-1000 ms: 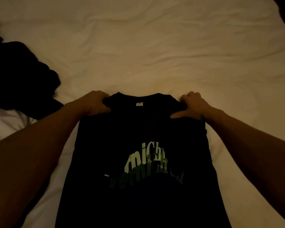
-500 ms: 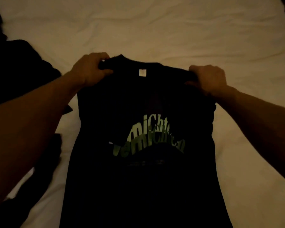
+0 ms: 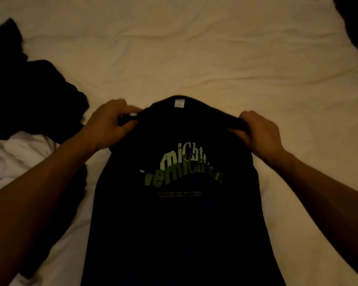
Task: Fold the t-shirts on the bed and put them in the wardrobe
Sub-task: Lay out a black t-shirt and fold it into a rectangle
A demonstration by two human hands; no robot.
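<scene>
A black t-shirt point(image 3: 180, 219) with green lettering on its chest hangs lengthwise in front of me over the white bed point(image 3: 215, 58), sleeves folded in so it forms a long narrow strip. My left hand point(image 3: 110, 124) grips its top left shoulder corner. The top right shoulder corner is pinched in my right hand point(image 3: 256, 133). The collar with its small white label arches up between the two hands. The shirt's lower end runs out of the bottom of the view.
A heap of dark clothes point(image 3: 29, 96) lies on the bed at the left, with a white garment point(image 3: 19, 153) below it. A dark shape point(image 3: 355, 27) fills the top right corner. Wrinkled white sheet stretches beyond the shirt.
Both hands, still gripping the shoulders, raised the shirt's top off the bed and then brought it back toward me; the collar now bulges upward between them.
</scene>
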